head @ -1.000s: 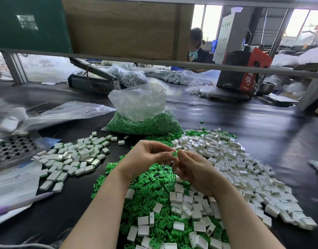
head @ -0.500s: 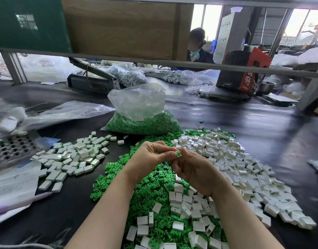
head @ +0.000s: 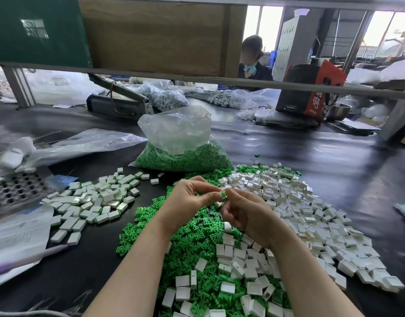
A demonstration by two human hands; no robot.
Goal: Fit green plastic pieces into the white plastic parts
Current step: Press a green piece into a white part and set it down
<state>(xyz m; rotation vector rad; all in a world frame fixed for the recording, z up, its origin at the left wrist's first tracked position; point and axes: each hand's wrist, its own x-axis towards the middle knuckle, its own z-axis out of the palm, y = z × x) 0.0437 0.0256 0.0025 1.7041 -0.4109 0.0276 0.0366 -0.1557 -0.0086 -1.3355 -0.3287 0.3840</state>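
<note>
My left hand and my right hand meet above the middle of the table. Between their fingertips they pinch a small white part with a green piece in it. Under the hands lies a heap of loose green pieces. A large pile of empty white parts spreads to the right and toward me. To the left is a smaller pile of white parts, some showing green at the edge. A clear bag of green pieces stands behind the hands.
A metal tray with holes sits at the far left, with plastic bags and paper around it. A shelf rail crosses overhead. A person sits behind it, beside a red-and-black box.
The green piece, hidden between my fingertips a second ago, now shows at them inside a white part. Both hands stay together in the same place.
</note>
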